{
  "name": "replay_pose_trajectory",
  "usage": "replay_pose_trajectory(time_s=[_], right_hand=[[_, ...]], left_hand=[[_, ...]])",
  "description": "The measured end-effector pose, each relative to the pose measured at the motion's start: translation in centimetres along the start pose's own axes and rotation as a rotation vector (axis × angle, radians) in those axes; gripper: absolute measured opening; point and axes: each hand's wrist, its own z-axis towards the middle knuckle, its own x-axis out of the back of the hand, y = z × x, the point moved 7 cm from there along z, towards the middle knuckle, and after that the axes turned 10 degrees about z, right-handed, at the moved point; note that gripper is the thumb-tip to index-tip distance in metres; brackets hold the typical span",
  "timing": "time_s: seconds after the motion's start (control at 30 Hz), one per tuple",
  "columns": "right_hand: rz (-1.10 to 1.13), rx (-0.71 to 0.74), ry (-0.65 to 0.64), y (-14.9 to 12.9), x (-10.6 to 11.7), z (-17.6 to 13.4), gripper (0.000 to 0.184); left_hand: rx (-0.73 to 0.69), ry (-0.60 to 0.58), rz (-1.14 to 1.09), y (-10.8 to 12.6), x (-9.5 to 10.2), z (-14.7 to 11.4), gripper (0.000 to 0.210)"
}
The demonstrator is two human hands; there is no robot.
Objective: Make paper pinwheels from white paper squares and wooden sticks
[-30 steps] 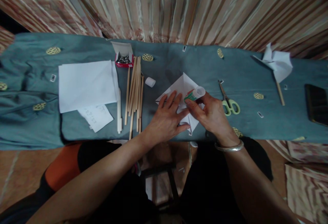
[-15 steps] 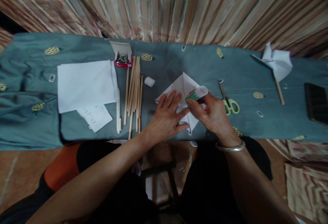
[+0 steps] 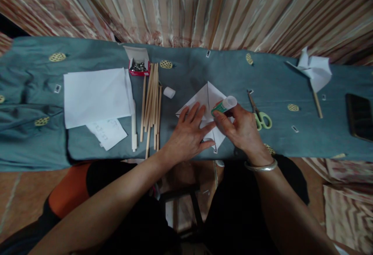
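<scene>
A square of white paper (image 3: 215,91) lies cornerwise on the cloth, with dark lines along its diagonals. My left hand (image 3: 189,130) rests flat on its left part, fingers spread. In my right hand (image 3: 240,124) is a green and white glue stick (image 3: 223,105), tilted, its lower end down at the middle of the paper; the fingers hide its tip. The white glue cap (image 3: 169,92) lies up and to the left of the paper. Scissors with light green handles (image 3: 262,119) lie just right of my right hand.
Wooden sticks (image 3: 150,99), a white pen (image 3: 134,126) and a red box of metal pins (image 3: 139,67) lie to the left, beside white paper sheets (image 3: 97,97). A paper pinwheel (image 3: 316,72) and a phone (image 3: 359,116) are on the right. Behind the table hangs a curtain (image 3: 186,10).
Almost nothing differs. The glue stick has shifted very slightly in my right hand's grip, and the whole view has drifted a little. My left hand stays on the paper.
</scene>
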Motion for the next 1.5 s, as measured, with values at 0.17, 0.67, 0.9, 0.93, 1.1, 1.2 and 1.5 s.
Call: replay_pose_trajectory(time_s=[0.17, 0.67, 0.9, 0.93, 1.1, 1.2, 1.5], right_hand=[[0.013, 0.011, 0.015, -0.06, -0.11, 0.05, 0.025], [0.055, 0.004, 0.025, -0.09, -0.68, 0.25, 0.029], [0.054, 0.011, -0.016, -0.20, -0.77, 0.39, 0.027], [0.053, 0.014, -0.022, -0.20, -0.77, 0.39, 0.027], [0.051, 0.038, -0.043, -0.27, -0.64, 0.32, 0.025], [0.043, 0.043, -0.059, -0.22, -0.56, 0.26, 0.025], [0.029, 0.056, -0.025, 0.11, -0.44, 0.29, 0.027]], left_hand=[[0.004, 0.003, -0.016, 0.02, 0.03, 0.04, 0.058], [-0.003, 0.026, -0.031, 0.05, 0.10, 0.04, 0.058], [0.002, 0.013, -0.031, -0.03, 0.16, 0.08, 0.058], [0.002, 0.012, -0.033, -0.03, 0.18, 0.09, 0.057], [-0.003, -0.012, -0.021, -0.04, 0.08, 0.07, 0.055], [-0.006, -0.019, -0.014, -0.05, 0.00, 0.07, 0.055], [-0.003, -0.028, -0.024, -0.16, -0.06, 0.11, 0.056]])
